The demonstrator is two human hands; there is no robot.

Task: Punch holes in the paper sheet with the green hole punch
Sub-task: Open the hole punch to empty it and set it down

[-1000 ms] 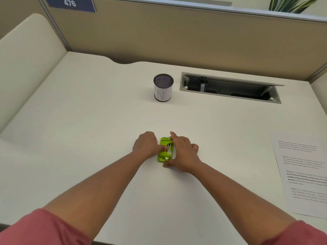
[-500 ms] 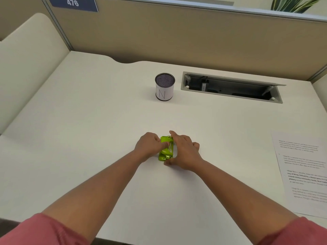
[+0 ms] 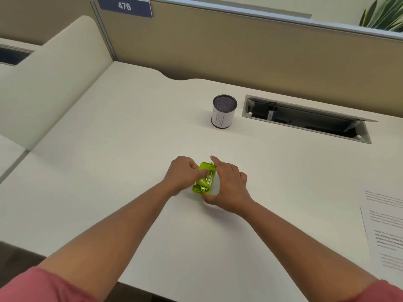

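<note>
Two hands grasp the green hole punch [image 3: 204,179] at mid-tabletop [image 3: 113,171]: left hand [image 3: 182,174] curled on its near-left side, right hand [image 3: 227,185] cupping its right side. Behind the punch stands a mesh cup [image 3: 224,111]; far right of it lie printed paper sheets [image 3: 386,227].

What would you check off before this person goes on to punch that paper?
1. Green hole punch in hand: ok, left hand and right hand both grip it.
2. Punch standing flat on the desk: cannot tell.
3. Paper sheet within reach: ok, at the desk's right edge.
4. Paper in the punch slot: not ok, it lies apart.
5. Mesh cup out of the way: ok.
</note>
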